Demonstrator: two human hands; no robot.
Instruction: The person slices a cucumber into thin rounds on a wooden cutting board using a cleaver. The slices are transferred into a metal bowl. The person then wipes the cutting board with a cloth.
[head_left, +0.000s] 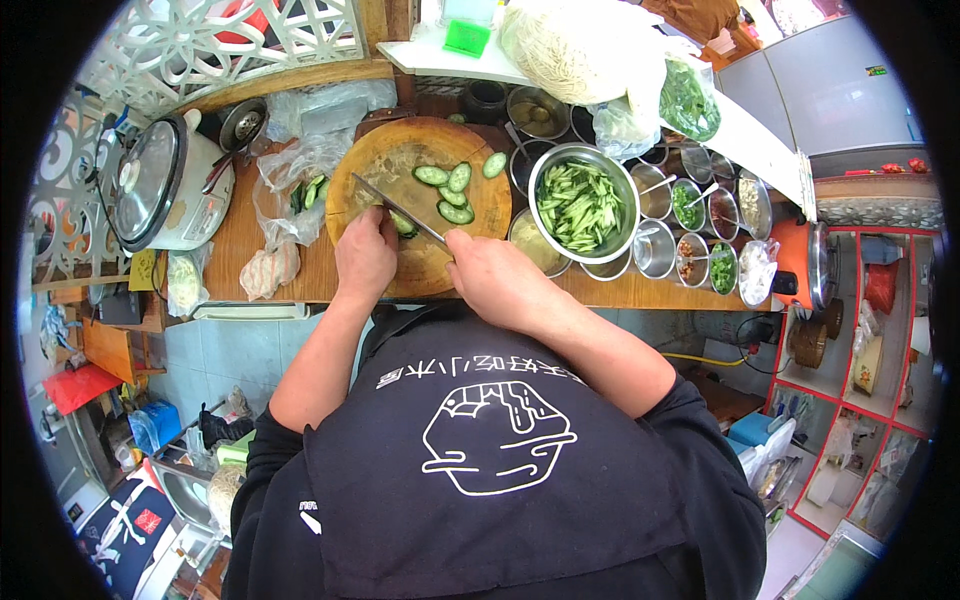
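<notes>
My right hand (499, 277) grips the handle of a kitchen knife (409, 211), its blade slanting to the upper left over a round wooden chopping board (480, 202). Close against the blade, my left hand (366, 251) has its fingers bent down on a cucumber piece (403, 225), which blade and fingers partly hide. Several oval cucumber slices (454, 196) lie in a loose group on the board's right half. One more slice (494, 165) rests near the right rim. Beside the board, a steel bowl (636, 202) holds a heap of cucumber strips (577, 206).
Right of the bowl stand several steel cups of chopped ingredients (686, 206), then an orange cooker (802, 262). On the left are a plastic bag with cucumber pieces (289, 180), a cloth (270, 270) and a large rice cooker (176, 184). Bagged noodles (577, 45) sit on a white shelf (750, 142).
</notes>
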